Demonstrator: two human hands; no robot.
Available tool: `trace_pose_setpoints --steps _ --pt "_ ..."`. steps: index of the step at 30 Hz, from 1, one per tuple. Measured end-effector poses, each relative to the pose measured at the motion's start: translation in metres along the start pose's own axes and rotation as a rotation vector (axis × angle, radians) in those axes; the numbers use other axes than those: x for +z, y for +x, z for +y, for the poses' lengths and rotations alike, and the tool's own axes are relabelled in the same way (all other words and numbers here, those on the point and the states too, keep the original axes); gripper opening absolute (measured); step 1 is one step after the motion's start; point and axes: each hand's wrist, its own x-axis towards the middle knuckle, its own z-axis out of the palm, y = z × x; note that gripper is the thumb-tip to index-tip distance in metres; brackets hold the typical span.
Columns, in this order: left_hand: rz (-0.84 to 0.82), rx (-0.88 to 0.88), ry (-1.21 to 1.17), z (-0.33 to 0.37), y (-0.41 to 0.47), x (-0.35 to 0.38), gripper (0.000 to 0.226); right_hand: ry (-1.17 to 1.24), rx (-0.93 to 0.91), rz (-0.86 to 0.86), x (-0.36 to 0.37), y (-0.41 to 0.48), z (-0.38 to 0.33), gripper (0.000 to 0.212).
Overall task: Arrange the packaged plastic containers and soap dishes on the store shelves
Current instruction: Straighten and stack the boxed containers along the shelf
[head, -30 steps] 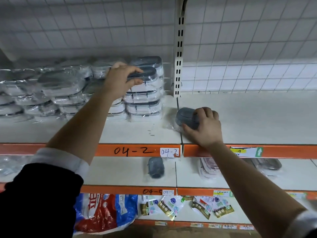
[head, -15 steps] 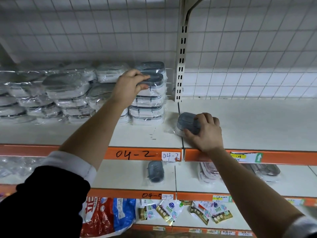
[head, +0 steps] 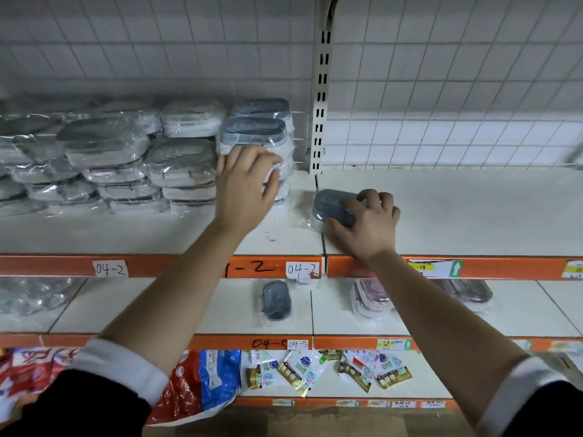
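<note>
On the top shelf (head: 457, 212), a plastic-wrapped container with a grey lid (head: 329, 205) lies near the shelf joint. My right hand (head: 367, 223) grips it, with fingers curled over the lid and the thumb at its near edge. Left of it stands a stack of wrapped grey-lidded containers (head: 257, 127) against the upright post. My left hand (head: 244, 187) is in front of that stack, below its top two boxes. Its fingers are loosely bent and lie against the wrapping. The stack's lower boxes are hidden behind the hand.
More wrapped containers (head: 104, 146) are piled along the shelf's left part. A slotted post (head: 320, 121) and wire mesh back the shelf. The shelf below holds a grey soap dish (head: 276, 299) and pink dishes (head: 369, 299). Sachets (head: 303, 370) and a red-blue bag (head: 202, 383) lie lowest.
My left hand has let go of the stack's upper container and dropped down in front of the stack. My right hand has stayed on the single container.
</note>
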Motion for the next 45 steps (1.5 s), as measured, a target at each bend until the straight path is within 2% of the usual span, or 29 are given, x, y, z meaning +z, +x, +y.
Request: trace_pose_setpoints --steps 2,6,12,26,30,33,37,45 --pt "-0.058 0.033 -0.029 0.012 -0.034 0.012 0.019 -0.02 0.009 -0.04 -0.002 0.006 0.0 0.044" --pt "-0.308 0.014 -0.034 0.021 -0.066 0.034 0.027 0.001 -0.031 -0.12 -0.004 0.03 0.001 0.04" --pt "-0.389 -0.077 -0.019 0.017 -0.067 0.041 0.029 0.067 -0.049 -0.12 0.016 0.059 -0.005 0.037" --pt "-0.194 -0.076 0.025 0.009 -0.075 0.053 0.015 0.127 -0.056 -0.086 0.055 0.1 -0.011 0.031" --pt "-0.236 -0.11 0.041 0.011 -0.072 0.05 0.016 0.076 -0.022 -0.089 0.057 0.096 -0.018 0.032" --pt "-0.314 -0.106 0.048 0.013 -0.068 0.044 0.02 0.061 0.002 -0.122 0.049 0.086 -0.025 0.043" --pt "-0.428 -0.089 0.027 0.017 -0.063 0.031 0.029 0.073 0.007 -0.068 0.029 0.054 -0.03 0.043" --pt "-0.302 -0.054 -0.043 0.023 -0.13 -0.022 0.029 0.15 -0.004 0.029 -0.019 -0.025 -0.041 0.036"
